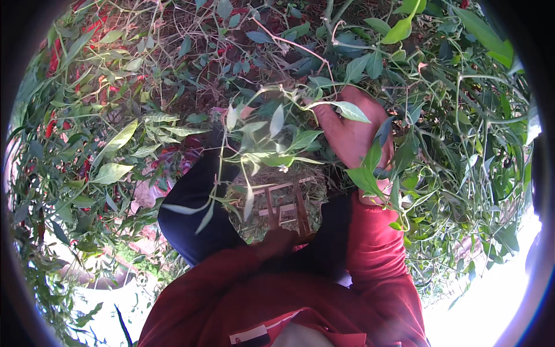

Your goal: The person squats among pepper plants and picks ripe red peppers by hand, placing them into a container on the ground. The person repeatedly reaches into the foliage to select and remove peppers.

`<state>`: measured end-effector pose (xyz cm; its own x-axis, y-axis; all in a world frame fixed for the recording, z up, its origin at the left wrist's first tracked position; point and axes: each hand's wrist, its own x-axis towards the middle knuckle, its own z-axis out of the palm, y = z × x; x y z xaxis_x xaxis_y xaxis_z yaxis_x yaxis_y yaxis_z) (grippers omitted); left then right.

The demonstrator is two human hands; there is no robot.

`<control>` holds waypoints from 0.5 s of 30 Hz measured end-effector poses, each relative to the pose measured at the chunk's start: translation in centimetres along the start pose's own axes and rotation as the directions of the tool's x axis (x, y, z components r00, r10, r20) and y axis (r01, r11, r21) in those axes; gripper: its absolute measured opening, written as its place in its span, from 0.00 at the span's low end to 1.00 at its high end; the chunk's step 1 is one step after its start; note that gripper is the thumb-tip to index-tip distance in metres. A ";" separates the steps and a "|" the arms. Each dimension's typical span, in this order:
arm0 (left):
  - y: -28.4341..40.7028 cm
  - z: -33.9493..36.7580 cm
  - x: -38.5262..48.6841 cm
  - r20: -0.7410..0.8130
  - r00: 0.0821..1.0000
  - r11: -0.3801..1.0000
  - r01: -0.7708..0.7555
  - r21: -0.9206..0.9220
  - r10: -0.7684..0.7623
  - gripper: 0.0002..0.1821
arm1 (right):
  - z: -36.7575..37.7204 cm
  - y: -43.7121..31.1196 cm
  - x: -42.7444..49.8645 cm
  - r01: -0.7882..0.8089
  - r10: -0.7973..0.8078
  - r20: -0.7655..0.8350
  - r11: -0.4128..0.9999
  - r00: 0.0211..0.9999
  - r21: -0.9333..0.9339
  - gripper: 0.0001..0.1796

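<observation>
My right hand (355,126) reaches into a chili pepper plant (362,67), its thumb beside a stem and its back partly covered by leaves; its fingertips are hidden in the foliage. Low between my knees, in shadow, my left hand (279,240) is closed on a bar of a small wooden stool or frame (301,208). A leafy stem with a small white flower (282,168) hangs across the view above the wooden piece. Red chili peppers (50,126) hang among the leaves at the left.
Dense pepper plants crowd both sides of me. A pinkish plastic sheet or bag (147,193) lies beyond my left knee (195,208). Dry stalks and grass (256,195) cover the ground between my legs. A rounded object (102,277) stands in bright light at the lower left.
</observation>
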<state>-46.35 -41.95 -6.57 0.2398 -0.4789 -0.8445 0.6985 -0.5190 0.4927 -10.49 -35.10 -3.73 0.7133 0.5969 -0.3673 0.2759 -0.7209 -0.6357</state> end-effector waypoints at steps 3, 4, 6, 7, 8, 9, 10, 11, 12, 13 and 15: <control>0.7 0.0 -0.7 -0.021 0.999 0.999 0.027 0.018 -0.026 0.15 | 0.2 -0.1 -0.2 0.004 -0.003 -0.036 1.000 0.999 0.008 0.19; 0.5 -0.1 -0.6 -0.050 0.998 1.000 0.023 0.018 -0.022 0.15 | 0.1 -0.1 -0.1 -0.005 0.006 -0.021 1.000 1.000 0.021 0.20; -0.3 -0.7 -0.2 -0.082 0.997 0.999 0.004 0.043 0.000 0.16 | 0.1 0.0 -0.1 -0.034 0.034 0.021 0.999 0.999 -0.001 0.22; -0.9 -1.3 0.1 -0.089 0.996 0.997 -0.014 0.071 0.020 0.16 | 0.2 0.2 0.0 -0.062 0.062 0.040 0.998 0.997 -0.008 0.22; -1.1 -1.7 0.2 -0.110 0.994 0.995 -0.006 0.103 0.017 0.17 | 0.0 0.3 -0.1 -0.091 0.092 0.060 0.996 0.994 -0.021 0.23; -1.2 -2.0 0.2 -0.069 0.995 0.989 -0.064 0.130 0.073 0.17 | -0.1 0.4 -0.1 -0.069 0.069 0.056 0.998 0.996 0.003 0.22; -1.1 -2.1 -0.4 -0.038 0.994 0.982 -0.094 0.163 0.102 0.18 | -0.2 0.4 -0.1 -0.017 0.016 0.032 0.999 0.999 0.034 0.21; -0.9 -2.2 -0.9 -0.024 0.991 0.972 -0.127 0.196 0.134 0.19 | -0.3 0.4 0.0 -0.060 0.057 0.053 0.996 0.997 0.061 0.21; -0.6 -2.1 -1.4 -0.047 0.994 0.981 -0.091 0.168 0.100 0.19 | -0.3 0.4 0.0 -0.076 0.071 0.057 0.993 0.996 0.094 0.21; -0.1 -1.7 -2.0 -0.090 0.994 0.989 -0.057 0.136 0.070 0.19 | -0.3 0.2 -0.1 -0.116 0.108 0.080 0.986 0.991 0.116 0.20; 0.1 -1.1 -2.5 -0.096 0.995 0.995 -0.014 0.095 0.023 0.18 | -0.4 -0.2 -0.1 -0.072 0.068 0.046 0.992 0.997 0.102 0.20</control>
<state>-46.16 -40.01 -4.65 0.3198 -0.4202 -0.8492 0.6280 -0.5771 0.5221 -10.34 -35.20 -3.28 0.7001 0.5620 -0.4404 0.1562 -0.7224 -0.6736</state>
